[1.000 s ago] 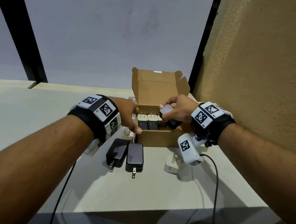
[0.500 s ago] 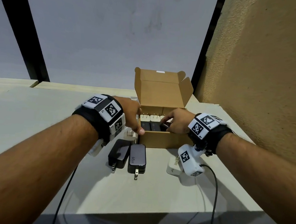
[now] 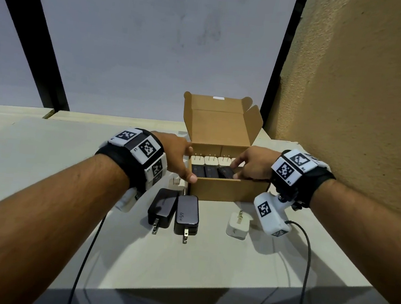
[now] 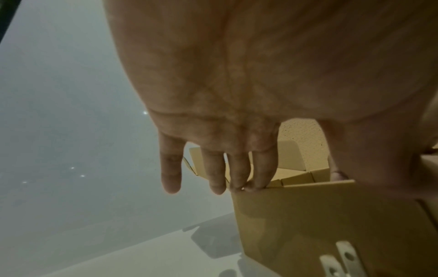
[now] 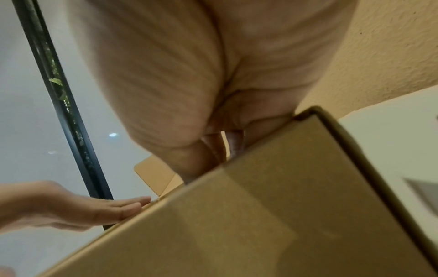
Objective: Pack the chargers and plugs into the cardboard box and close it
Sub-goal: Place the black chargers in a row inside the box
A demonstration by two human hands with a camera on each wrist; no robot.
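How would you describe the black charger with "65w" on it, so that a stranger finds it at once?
Start at the open cardboard box on the table. Just in front of its near-left corner, two black chargers lie side by side, prongs pointing toward the viewer. The 65w charger is the right one, the only one showing pale "65w" lettering.

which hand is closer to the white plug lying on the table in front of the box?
Right. The right hand is at the box's near-right corner, above the white plug; the left hand is at the far-left side.

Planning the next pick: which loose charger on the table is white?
The white charger, alone near the right hand; the two black chargers lie side by side.
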